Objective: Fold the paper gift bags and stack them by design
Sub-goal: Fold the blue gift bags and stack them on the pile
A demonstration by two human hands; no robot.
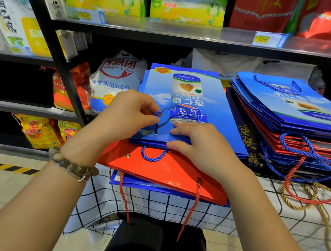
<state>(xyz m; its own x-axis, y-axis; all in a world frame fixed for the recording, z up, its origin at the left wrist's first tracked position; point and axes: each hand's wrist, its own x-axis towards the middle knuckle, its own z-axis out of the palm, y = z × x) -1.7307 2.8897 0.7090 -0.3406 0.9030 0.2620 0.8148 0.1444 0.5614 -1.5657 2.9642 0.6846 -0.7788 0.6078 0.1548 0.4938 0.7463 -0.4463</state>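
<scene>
A flat blue gift bag (189, 99) with a drink-can print lies on top of a red gift bag (163, 171), which rests on another blue bag. My left hand (128, 113) pinches the top bag's blue rope handle (169, 108) near its eyelet. On the bag's near edge my right hand (200, 145) presses down, fingers spread and thumb at the rim. A second blue rope loop (153, 155) hangs over the red bag. To the right sits a tall stack of folded bags (289, 121), blue ones over red and dark patterned ones.
A black-and-white grid cloth (156, 204) covers the table. Behind stand black metal shelves (70, 84) with a flour sack (115, 81), red snack packs and boxed goods. Loose red, blue and gold rope handles (302, 192) trail off the right stack.
</scene>
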